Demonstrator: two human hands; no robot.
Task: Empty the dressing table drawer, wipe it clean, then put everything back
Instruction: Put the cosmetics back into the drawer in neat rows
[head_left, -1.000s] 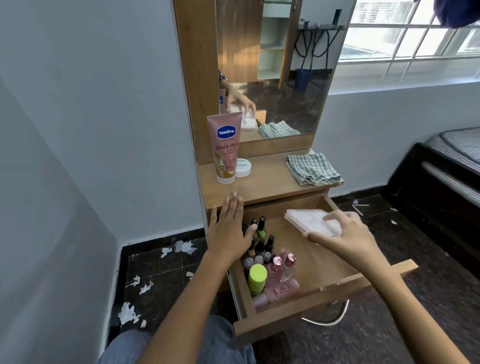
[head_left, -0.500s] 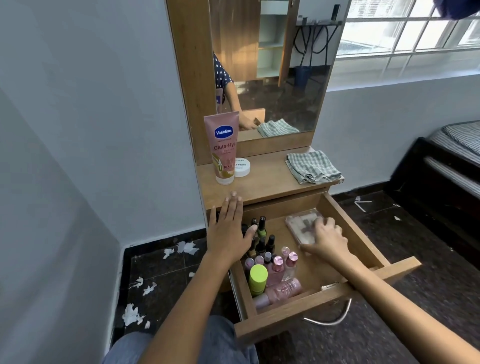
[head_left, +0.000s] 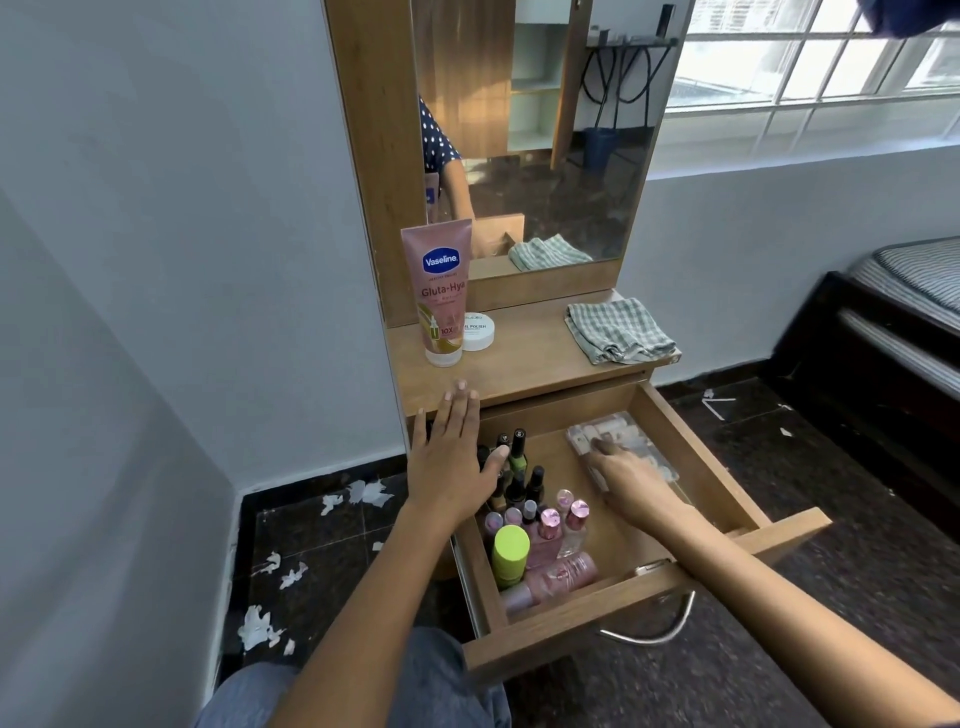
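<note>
The wooden drawer (head_left: 639, 608) of the dressing table stands pulled out. Along its left side stand several nail polish bottles (head_left: 519, 457), a green-capped bottle (head_left: 510, 548) and a pink bottle (head_left: 563, 571) lying on its side. A clear plastic box (head_left: 621, 430) lies on the drawer floor at the back right. My right hand (head_left: 628, 480) rests flat on the box's near end, fingers not curled around it. My left hand (head_left: 452, 462) lies flat over the drawer's back left corner, fingers apart, fingertips on the tabletop edge. A pink Vaseline tube (head_left: 441, 291), a white jar (head_left: 480, 332) and a folded checked cloth (head_left: 618, 330) sit on the tabletop (head_left: 524, 369).
A mirror (head_left: 530, 130) rises behind the tabletop. The wall closes in on the left. Torn paper scraps (head_left: 260, 629) litter the dark floor. A bed (head_left: 909, 312) stands to the right. A metal loop (head_left: 649, 636) shows under the drawer front.
My right hand carried the clear box down from above the drawer and set it on the drawer floor at the back right. The left hand has stayed in place.
</note>
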